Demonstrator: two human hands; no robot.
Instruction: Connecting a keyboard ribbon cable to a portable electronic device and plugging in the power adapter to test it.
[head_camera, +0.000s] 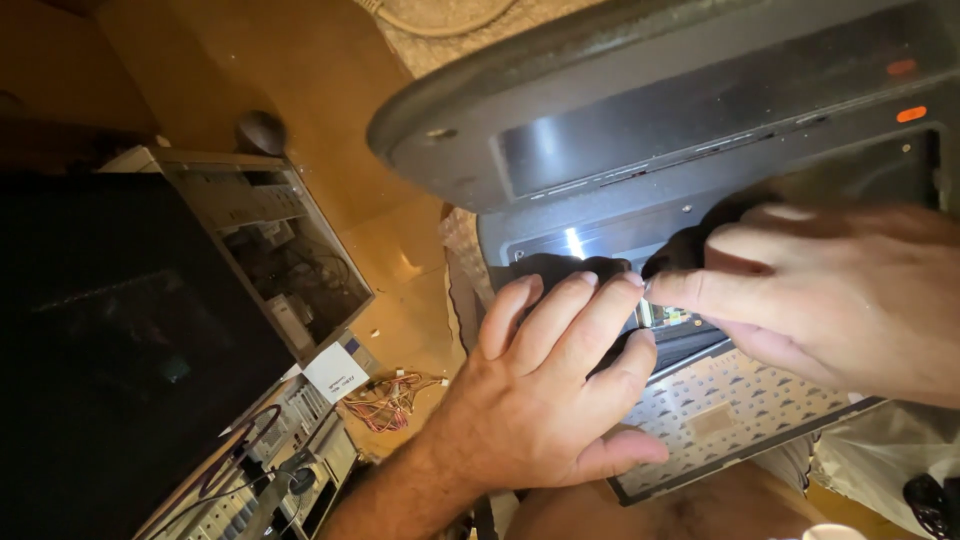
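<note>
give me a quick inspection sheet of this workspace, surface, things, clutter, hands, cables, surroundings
surface: brown floor, partly in shadow
job's things: opened dark laptop on the person's lap, its keyboard panel lifted loose and showing its underside
clutter: white paper label on an open desktop case
hands: left hand flat, fingers spread on the laptop base; right hand pinching a small dark part, blurred
cables: bundle of coloured wires on the floor; more wiring inside the case
surroundings: dark round object on the floor; dim, warm light

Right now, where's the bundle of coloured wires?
Head view, lower left of centre: the wire bundle lies on the brown surface, just left of the left hand, below the open computer case.
</note>
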